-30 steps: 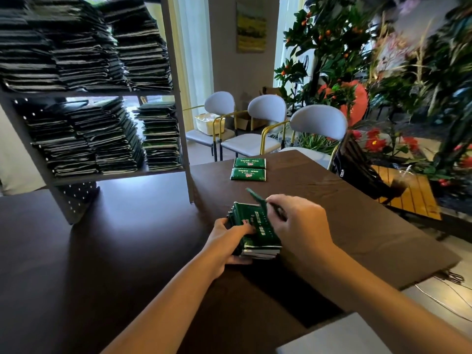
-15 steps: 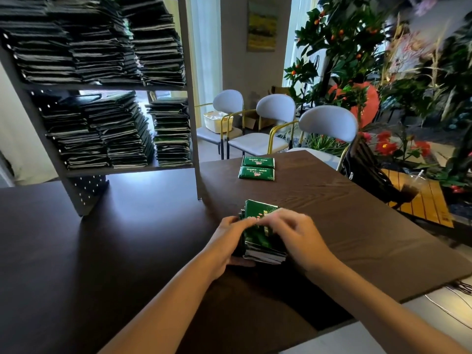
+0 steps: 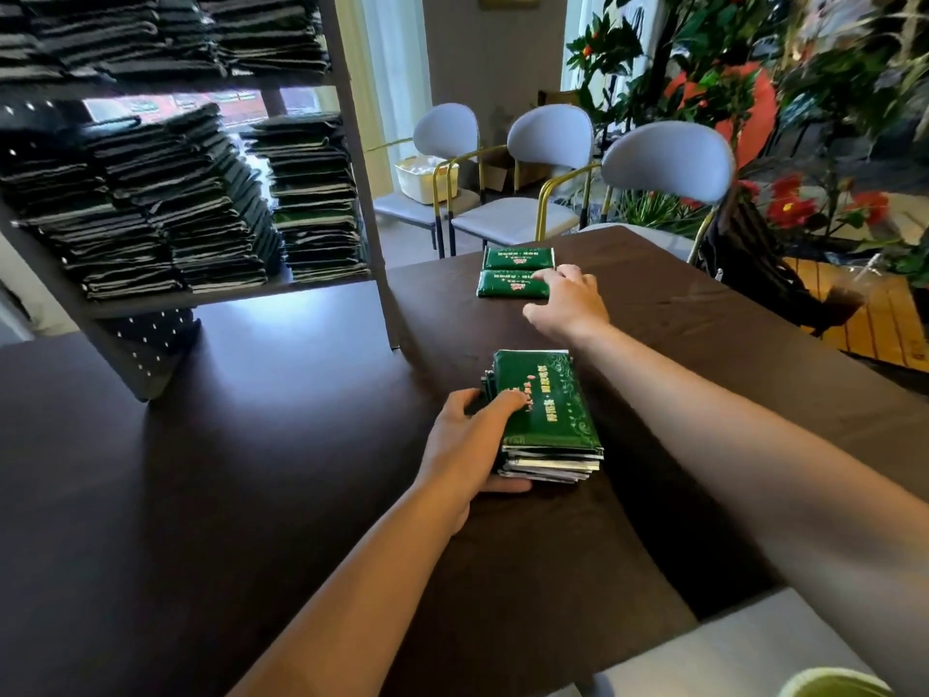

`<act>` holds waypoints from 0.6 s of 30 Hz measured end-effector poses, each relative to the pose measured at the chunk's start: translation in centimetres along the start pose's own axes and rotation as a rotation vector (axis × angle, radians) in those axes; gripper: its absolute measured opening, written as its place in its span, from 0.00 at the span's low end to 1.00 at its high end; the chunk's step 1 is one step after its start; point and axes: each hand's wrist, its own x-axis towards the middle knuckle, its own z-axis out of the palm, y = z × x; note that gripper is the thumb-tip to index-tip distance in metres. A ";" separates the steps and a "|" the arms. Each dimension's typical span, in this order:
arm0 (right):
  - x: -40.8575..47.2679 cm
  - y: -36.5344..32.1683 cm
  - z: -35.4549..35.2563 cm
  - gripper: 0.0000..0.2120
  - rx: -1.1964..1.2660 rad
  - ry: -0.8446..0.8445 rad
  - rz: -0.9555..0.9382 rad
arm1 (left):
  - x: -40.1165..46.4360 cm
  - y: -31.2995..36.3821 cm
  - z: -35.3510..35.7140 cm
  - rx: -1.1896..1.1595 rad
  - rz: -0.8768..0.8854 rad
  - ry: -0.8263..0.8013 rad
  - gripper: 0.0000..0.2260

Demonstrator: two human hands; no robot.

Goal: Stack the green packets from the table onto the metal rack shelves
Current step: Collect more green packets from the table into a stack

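Gathering step: left hand (image 3: pixel 470 442), fingers curled, grips near packet stack (image 3: pixel 545 415); right hand (image 3: pixel 565 299), fingers spread, touches far packet pair (image 3: pixel 515 274). Next: pinch one, add to stack.

1. A stack of green packets (image 3: pixel 545 412) sits mid-table on the dark table (image 3: pixel 251 495).
2. The left hand (image 3: pixel 470 445) grips the stack's 9 o'clock side, thumb beneath.
3. The right hand (image 3: pixel 565 301) reaches toward 12 o'clock, fingertips touching the nearer of two loose packets (image 3: pixel 513 274) (grip unclear).
4. A metal rack (image 3: pixel 352 158) at 10 o'clock holds packet piles.
5. Three chairs (image 3: pixel 663 168) stand beyond.
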 end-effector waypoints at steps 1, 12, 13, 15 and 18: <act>1.0 -0.1 0.4 0.29 -0.072 -0.035 -0.041 | 0.0 -0.1 0.0 -0.010 -0.002 -0.001 0.22; 1.7 0.5 2.6 0.17 -0.304 0.094 -0.146 | 0.4 -0.4 0.0 -0.025 -0.006 -0.009 0.24; 1.1 0.4 2.3 0.13 -0.358 0.112 -0.193 | 0.4 -0.3 -0.1 -0.024 -0.007 -0.007 0.24; 0.1 0.3 1.6 0.10 -0.452 0.112 -0.263 | 0.3 -0.4 0.0 -0.023 -0.006 -0.007 0.24; -1.4 0.5 0.6 0.07 -0.543 0.098 -0.296 | -0.1 -0.2 0.1 -0.019 0.003 -0.005 0.24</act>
